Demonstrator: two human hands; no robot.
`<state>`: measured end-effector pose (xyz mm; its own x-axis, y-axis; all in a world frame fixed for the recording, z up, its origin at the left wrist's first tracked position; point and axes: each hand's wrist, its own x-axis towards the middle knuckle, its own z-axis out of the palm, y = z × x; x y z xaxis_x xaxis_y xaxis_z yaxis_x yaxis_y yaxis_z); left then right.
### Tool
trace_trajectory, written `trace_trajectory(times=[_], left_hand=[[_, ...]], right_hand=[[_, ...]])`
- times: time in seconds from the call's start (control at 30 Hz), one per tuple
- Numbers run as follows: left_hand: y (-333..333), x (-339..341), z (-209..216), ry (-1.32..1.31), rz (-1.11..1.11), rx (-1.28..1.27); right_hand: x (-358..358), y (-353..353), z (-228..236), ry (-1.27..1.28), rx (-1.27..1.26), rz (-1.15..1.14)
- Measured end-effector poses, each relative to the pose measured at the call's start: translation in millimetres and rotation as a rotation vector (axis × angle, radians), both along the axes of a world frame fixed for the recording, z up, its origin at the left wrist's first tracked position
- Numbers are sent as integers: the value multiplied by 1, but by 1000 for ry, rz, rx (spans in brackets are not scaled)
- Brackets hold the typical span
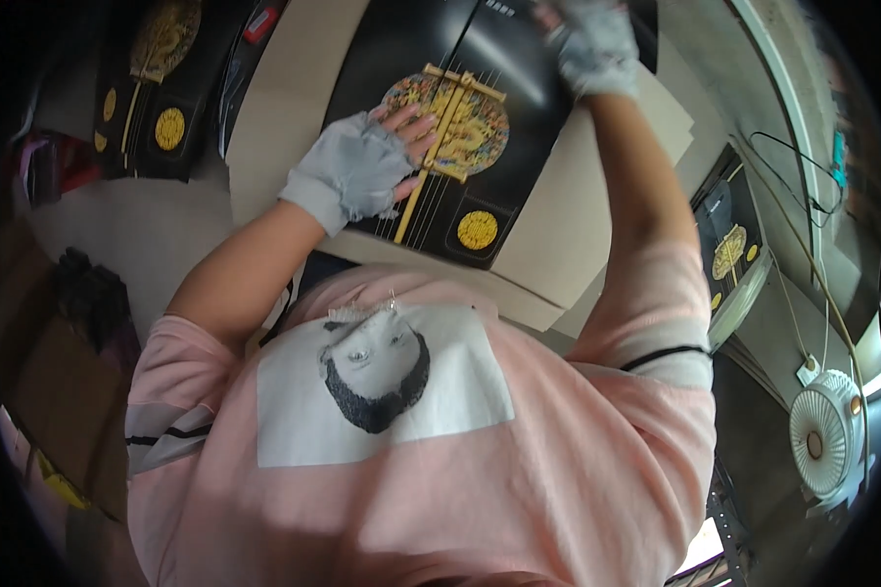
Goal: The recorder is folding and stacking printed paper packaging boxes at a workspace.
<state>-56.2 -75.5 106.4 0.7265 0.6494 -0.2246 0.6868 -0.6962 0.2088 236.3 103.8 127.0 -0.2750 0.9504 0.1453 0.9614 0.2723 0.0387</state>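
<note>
A glossy black printed panel lies in front of me, bearing a colourful round ornament, gold bars and string-like lines, plus a small yellow disc. My left hand, in a grey fingerless glove, rests on it with fingers stretched out over the edge of the round ornament. At the panel's far right my right hand, gloved the same way, is raised near the edge. Motion smears its fingers, so I cannot make out whether it holds anything. Pale cardboard sheets lie under the panel and stick out on both sides.
Another black panel with gold ornament lies at the far left, near a small red object. A similar black piece is on the right. A white fan stands at the lower right, with cables hanging above it.
</note>
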Motion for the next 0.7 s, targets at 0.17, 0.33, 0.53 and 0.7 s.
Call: trace_trajectory(times=[0.17, 0.33, 0.53, 0.7], left_hand=[[-3, -5, 8, -6, 19, -41], [-1, -4, 10, -1, 18, -46], [0, -2, 4, -50, 22, -74], [-4, -4, 2, -43, 19, -16]], right_hand=[[-31, -95, -4, -52, -284, 501], [-7, -59, -18, -19, -56, 456], [16, 19, 21, 608, -251, 380], [-5, 38, -3, 81, -32, 56]])
